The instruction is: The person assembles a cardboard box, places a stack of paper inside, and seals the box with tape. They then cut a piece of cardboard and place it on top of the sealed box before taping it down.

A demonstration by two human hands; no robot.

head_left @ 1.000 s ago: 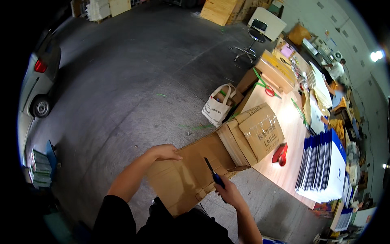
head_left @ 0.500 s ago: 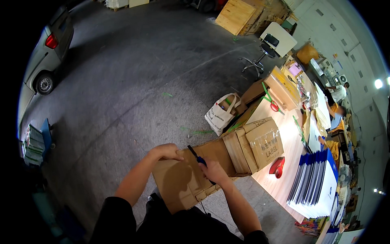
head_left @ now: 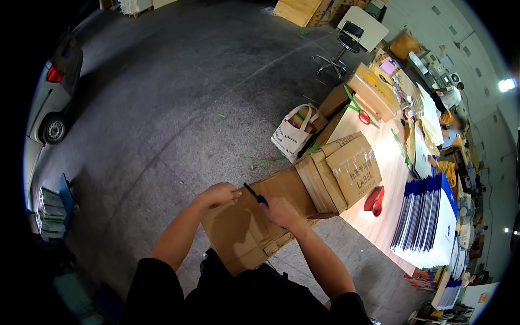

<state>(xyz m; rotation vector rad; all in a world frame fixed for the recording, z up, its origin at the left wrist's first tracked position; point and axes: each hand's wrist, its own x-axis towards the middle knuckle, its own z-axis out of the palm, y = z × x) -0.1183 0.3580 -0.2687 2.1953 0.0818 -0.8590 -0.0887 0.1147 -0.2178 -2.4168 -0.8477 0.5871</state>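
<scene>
Left forearm (head_left: 177, 233) slanting up from the lower edge, and at the top of it the left hand (head_left: 219, 194), knuckles up, fingers bent and pointing right! Across from it, the right forearm (head_left: 325, 262) angles in, up and to the left, and the right hand (head_left: 281, 212) is curled in a firm grip, near the left, a touch lower, not touching!

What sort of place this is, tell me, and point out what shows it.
It looks like a warehouse or packing workshop: a silver vehicle stands indoors on a wide grey floor, and a long worktable bears a stack of blue-and-white folders.
</scene>
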